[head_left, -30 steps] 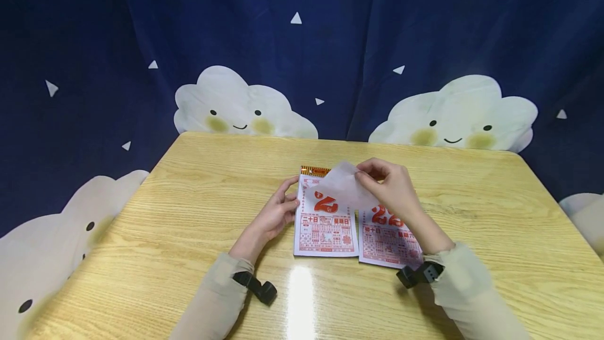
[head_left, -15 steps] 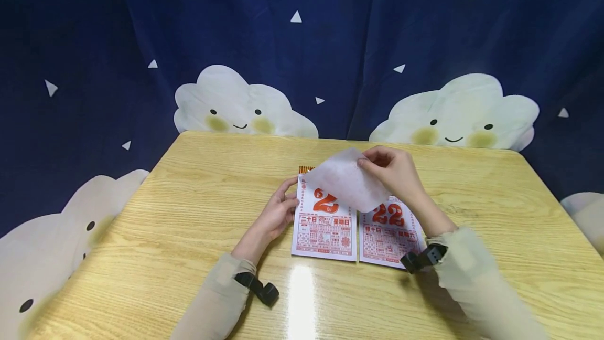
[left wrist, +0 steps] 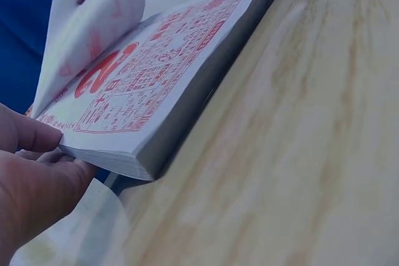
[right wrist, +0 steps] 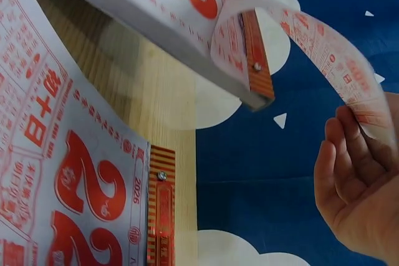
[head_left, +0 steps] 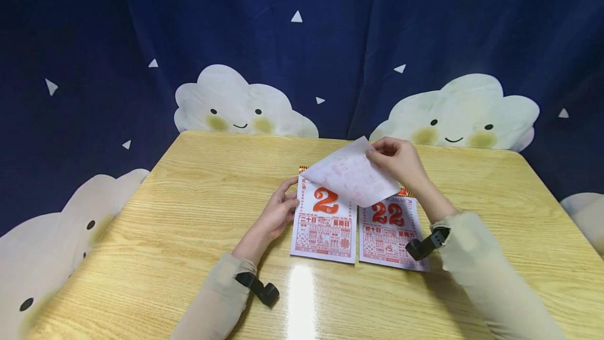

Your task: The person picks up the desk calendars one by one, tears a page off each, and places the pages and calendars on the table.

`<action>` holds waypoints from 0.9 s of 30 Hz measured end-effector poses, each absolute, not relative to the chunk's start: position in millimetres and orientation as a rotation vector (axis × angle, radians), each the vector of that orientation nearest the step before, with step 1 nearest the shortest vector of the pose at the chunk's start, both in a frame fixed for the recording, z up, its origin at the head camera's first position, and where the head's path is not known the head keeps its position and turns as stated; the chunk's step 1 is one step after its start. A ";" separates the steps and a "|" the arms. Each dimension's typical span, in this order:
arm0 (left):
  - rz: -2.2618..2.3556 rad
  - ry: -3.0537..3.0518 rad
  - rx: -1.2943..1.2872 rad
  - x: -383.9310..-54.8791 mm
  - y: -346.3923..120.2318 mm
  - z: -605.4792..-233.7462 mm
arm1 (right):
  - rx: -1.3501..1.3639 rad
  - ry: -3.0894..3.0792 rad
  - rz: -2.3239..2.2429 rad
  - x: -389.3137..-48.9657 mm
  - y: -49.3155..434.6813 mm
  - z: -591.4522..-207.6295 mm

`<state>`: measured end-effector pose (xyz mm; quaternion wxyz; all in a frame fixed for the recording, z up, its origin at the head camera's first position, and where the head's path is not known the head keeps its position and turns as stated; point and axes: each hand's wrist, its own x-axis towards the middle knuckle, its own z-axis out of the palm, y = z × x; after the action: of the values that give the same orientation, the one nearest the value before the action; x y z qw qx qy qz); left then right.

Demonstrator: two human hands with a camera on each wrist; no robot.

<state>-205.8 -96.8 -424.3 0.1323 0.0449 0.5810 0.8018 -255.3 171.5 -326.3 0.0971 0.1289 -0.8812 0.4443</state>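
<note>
A thick tear-off calendar (head_left: 323,232) with a large red 2 on its front page lies mid-table. My left hand (head_left: 278,213) grips its left side; in the left wrist view the thumb and fingers (left wrist: 53,172) are at the block's edge. A thin lifted page (head_left: 351,172) slants up from the top binding, its pale back facing me. The right hand (head_left: 398,159) pinches this page near its upper right edge. In the right wrist view the page (right wrist: 324,54) curves from the orange binding strip (right wrist: 257,60) to the fingers. The page covers most of that strip in the head view.
A second calendar (head_left: 391,237) showing a red 22 lies just right of the first, overlapped above by the lifted page. Both lie on a light wooden table (head_left: 212,188). Behind hangs a dark blue curtain (head_left: 330,41) with clouds and white triangles.
My right hand has moved up and slightly right, drawing the page farther off the calendar. More of the page's back and the second calendar's upper part now show. The left hand stays put.
</note>
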 end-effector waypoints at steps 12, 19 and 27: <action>2.295 1.716 0.172 -204.0 -94.8 -421.9 | 0.355 -2.669 1.252 -270.5 176.7 -321.8; 2.278 1.714 0.189 -205.5 -95.5 -422.8 | 0.330 -2.660 1.261 -275.3 178.1 -322.8; 2.336 1.703 0.146 -206.8 -100.5 -423.4 | 0.256 -2.622 1.331 -280.0 191.3 -321.1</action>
<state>-206.8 -100.5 -423.4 0.1235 0.0499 0.5838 0.8009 -280.0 191.3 -321.1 0.0948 0.0864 -0.8843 0.4489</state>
